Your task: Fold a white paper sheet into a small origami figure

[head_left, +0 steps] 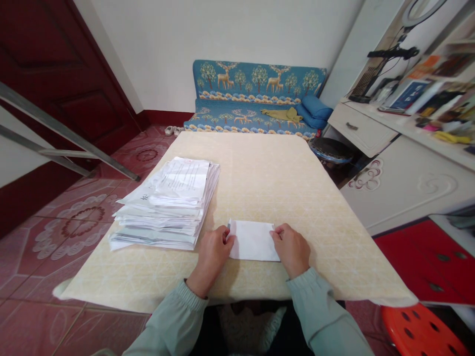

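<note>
Between my two hands is a folded white sheet of paper (253,241), close to the near edge of the cloth-covered table (267,183). My left hand (214,249) pinches its left edge between thumb and fingers. At the opposite edge, my right hand (292,248) grips the paper the same way. A narrow dark strip shows at the paper's upper left corner. Left of my left hand lies a thick, uneven stack of papers (166,222), with printed text on the top sheet (185,178).
A blue sofa (245,111) with a deer pattern stands beyond the table. On the right are a white cabinet (401,173) with cluttered items on top and an orange stool (423,331). Metal legs (74,141) lean at the left by a dark red door (55,64).
</note>
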`<state>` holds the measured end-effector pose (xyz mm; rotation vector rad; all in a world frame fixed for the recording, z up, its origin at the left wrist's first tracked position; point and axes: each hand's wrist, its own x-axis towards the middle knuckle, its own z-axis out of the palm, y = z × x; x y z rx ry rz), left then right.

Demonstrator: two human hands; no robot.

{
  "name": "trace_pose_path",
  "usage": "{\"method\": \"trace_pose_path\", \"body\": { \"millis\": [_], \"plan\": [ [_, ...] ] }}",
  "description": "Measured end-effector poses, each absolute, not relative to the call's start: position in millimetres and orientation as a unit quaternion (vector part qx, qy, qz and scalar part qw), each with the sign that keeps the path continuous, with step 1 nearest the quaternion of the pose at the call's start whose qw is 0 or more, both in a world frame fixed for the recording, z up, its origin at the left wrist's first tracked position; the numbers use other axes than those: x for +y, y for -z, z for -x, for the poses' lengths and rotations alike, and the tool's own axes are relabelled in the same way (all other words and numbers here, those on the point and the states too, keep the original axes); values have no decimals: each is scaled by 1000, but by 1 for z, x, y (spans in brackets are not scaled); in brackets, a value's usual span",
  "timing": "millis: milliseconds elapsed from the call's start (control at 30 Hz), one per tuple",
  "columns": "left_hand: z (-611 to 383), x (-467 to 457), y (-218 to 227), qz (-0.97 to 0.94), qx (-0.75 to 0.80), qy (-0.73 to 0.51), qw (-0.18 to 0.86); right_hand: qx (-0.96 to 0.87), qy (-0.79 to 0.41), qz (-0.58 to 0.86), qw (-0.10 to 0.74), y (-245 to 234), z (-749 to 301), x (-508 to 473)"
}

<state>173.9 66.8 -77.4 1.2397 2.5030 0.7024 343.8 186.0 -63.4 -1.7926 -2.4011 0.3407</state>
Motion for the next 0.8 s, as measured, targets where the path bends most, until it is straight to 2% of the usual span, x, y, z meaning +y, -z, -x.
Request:
{"method": "trace_pose_path", "body": {
  "millis": [800],
  "plan": [
    [-170,69,78,-409,862,-270,129,-775,-108,618,81,66,-339,190]
  ]
}}
